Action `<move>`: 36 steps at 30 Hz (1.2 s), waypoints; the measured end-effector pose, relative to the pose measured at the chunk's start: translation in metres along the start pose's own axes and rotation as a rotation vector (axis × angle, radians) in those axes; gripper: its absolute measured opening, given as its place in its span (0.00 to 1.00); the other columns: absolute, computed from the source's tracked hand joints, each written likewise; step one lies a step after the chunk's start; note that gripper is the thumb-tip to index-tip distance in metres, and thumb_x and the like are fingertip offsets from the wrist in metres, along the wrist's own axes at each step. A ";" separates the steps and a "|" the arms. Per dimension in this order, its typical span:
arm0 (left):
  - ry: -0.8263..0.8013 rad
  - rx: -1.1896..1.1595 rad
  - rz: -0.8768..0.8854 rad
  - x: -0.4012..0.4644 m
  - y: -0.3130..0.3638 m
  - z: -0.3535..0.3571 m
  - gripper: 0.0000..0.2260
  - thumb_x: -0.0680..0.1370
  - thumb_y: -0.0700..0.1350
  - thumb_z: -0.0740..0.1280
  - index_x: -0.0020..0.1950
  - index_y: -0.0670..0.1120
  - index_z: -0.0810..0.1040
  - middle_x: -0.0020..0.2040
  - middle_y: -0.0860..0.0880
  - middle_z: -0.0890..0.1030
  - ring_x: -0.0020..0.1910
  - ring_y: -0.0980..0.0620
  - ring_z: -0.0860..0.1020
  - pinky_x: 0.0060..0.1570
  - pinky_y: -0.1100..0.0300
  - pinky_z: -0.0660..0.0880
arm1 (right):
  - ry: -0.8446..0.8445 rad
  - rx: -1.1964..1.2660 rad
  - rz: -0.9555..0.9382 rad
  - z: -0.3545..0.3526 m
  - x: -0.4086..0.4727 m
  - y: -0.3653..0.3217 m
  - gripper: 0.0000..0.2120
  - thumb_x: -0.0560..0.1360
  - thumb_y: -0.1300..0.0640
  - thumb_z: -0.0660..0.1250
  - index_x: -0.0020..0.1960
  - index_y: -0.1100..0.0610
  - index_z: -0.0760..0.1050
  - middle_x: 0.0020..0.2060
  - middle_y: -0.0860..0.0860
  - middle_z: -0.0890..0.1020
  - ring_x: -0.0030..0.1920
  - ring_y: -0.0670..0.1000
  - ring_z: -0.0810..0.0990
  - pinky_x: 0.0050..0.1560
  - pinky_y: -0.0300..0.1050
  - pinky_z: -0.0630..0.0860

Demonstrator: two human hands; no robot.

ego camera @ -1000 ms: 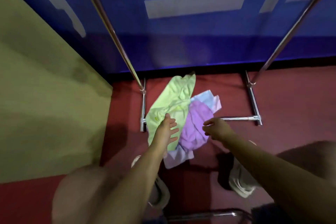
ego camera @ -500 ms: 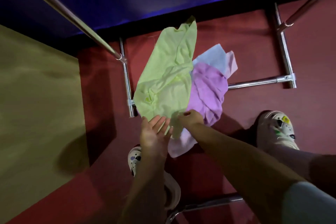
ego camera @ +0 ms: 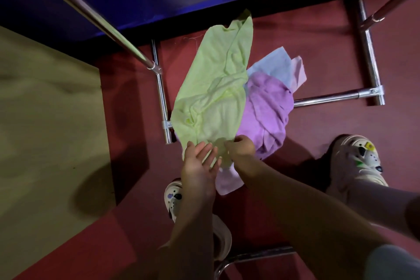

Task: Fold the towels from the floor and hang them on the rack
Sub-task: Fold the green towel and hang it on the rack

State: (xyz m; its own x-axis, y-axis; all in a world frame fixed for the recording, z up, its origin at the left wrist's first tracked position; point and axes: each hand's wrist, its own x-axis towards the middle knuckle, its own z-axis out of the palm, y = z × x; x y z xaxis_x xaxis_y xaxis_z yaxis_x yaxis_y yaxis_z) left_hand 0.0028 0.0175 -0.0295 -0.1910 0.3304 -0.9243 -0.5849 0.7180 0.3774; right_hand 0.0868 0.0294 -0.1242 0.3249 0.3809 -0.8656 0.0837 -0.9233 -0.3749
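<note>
A crumpled green towel [ego camera: 213,95] lay across a purple towel [ego camera: 268,111] on the red floor [ego camera: 318,125]. Pale blue [ego camera: 270,63] and pink [ego camera: 298,70] towels lay underneath, over the rack [ego camera: 327,98] base.

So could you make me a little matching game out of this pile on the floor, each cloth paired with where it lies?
Things:
1. green towel
2. purple towel
3. light blue towel
4. left hand

Places or states:
a. open, palm up, at the near edge of the pile
b. on top, stretching toward the blue wall
c. peeking out at the far side, mostly covered
d. bunched up to the right of the top cloth

Pairs: 1-b, 2-d, 3-c, 4-a
</note>
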 end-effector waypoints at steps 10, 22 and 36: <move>-0.169 0.159 0.272 -0.092 0.037 0.033 0.07 0.80 0.41 0.59 0.54 0.45 0.75 0.56 0.46 0.79 0.56 0.49 0.77 0.46 0.60 0.74 | -0.026 0.351 -0.274 -0.082 -0.121 -0.051 0.10 0.70 0.59 0.71 0.35 0.55 0.71 0.30 0.48 0.75 0.31 0.47 0.72 0.39 0.42 0.71; -0.639 0.638 0.902 -0.294 0.054 -0.005 0.23 0.73 0.33 0.70 0.62 0.52 0.72 0.57 0.52 0.80 0.53 0.62 0.80 0.54 0.65 0.75 | -0.282 0.560 -0.819 -0.205 -0.369 -0.099 0.09 0.73 0.64 0.68 0.36 0.57 0.73 0.30 0.54 0.77 0.30 0.49 0.74 0.34 0.41 0.72; -0.682 0.239 1.208 -0.490 0.098 0.019 0.05 0.76 0.38 0.68 0.51 0.43 0.78 0.37 0.48 0.85 0.35 0.54 0.83 0.35 0.61 0.80 | -0.476 0.504 -1.190 -0.336 -0.499 -0.095 0.16 0.74 0.69 0.65 0.56 0.52 0.76 0.55 0.51 0.81 0.52 0.50 0.81 0.53 0.50 0.79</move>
State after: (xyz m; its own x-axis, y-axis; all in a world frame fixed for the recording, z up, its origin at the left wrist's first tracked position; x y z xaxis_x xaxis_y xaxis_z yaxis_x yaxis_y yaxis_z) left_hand 0.0537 -0.0625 0.4617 -0.0177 0.9878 0.1550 -0.1775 -0.1557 0.9717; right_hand 0.2335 -0.0897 0.4547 -0.0609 0.9958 0.0686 -0.2987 0.0474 -0.9532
